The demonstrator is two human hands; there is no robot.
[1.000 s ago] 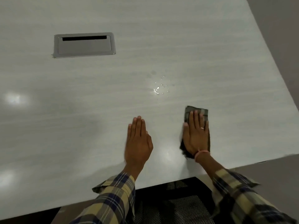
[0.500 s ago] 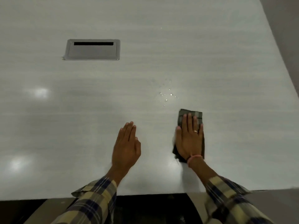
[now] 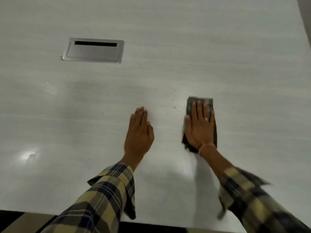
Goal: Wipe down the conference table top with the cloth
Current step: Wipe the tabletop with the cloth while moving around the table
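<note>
Head view: right hand (image 3: pixel 200 128) flat on cloth (image 3: pixel 200 100)

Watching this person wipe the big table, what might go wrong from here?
1. The water droplets lie just left of the cloth; a straight forward stroke would likely miss some.
2. The right hand presses flat on the cloth rather than gripping it, so the cloth may bunch or slip out.
3. A wet cloth swept toward the metal cable hatch might push water into its open slot.
</note>
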